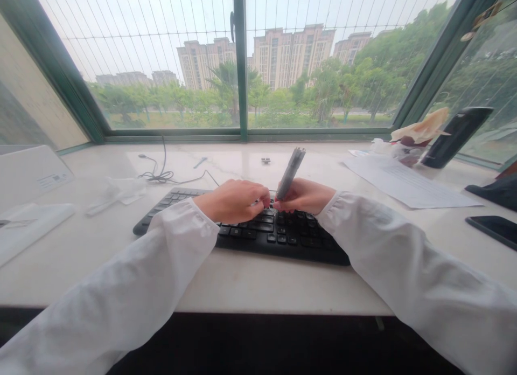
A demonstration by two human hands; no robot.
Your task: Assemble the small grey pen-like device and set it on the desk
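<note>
A black keyboard [283,237] lies slightly askew on the white tabletop, and both hands are over its upper middle. My right hand [307,196] is closed around a thick grey pen-shaped tool [291,173]. The tool leans with its notched top end up and to the right; its lower end is hidden by the fingers. Close beside it, my left hand [236,201] is closed, thumb and fingers drawn together just above the keys. Whatever those fingertips may pinch is hidden. The two hands nearly meet.
A cable [161,175] lies coiled behind the keyboard, near crumpled clear plastic [121,192]. Two small dark pieces [265,160] sit toward the window. At right are a paper sheet [407,181], a phone [495,229] and a tall black object [456,138]. A white box [32,173] stands left.
</note>
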